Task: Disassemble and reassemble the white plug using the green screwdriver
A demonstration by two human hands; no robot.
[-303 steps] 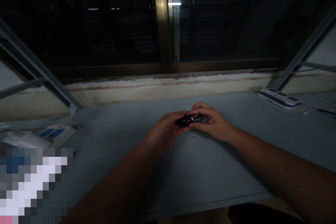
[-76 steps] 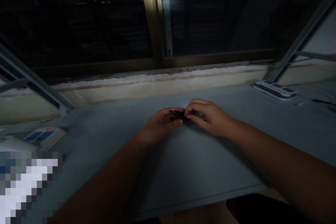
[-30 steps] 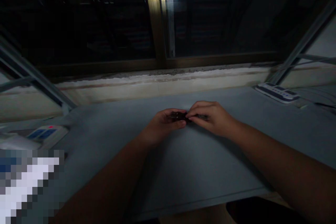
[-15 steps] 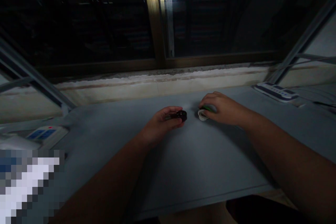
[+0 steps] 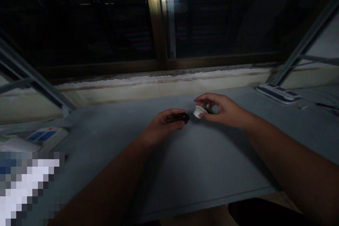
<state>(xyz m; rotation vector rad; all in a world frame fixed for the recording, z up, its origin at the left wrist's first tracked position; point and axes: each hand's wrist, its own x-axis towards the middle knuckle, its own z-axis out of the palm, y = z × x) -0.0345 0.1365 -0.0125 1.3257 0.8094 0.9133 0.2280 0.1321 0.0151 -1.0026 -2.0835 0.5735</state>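
Note:
My left hand (image 5: 169, 122) is closed around a small dark glossy object (image 5: 181, 117). Its rounded end points right, past the fingertips; its exact kind is too dark to make out. A short gap to the right, my right hand (image 5: 221, 109) pinches a white flared cap-like piece (image 5: 199, 112) between thumb and fingers. A green part (image 5: 210, 110) shows behind the white piece, within the same hand, partly hidden by the fingers. The two held things are apart from each other, above the grey-blue table (image 5: 206, 162).
A white power strip (image 5: 278, 93) with cables lies at the back right. Another white socket block (image 5: 47, 137) with blue panels is at the left, near a pixelated bright area (image 5: 29, 187). Slanting metal bars (image 5: 45, 77) flank the table; a window stands behind.
My right hand has turned the white piece from opening toward me to side-on and brought it slightly left and up. The dark object in my left hand has tilted a little.

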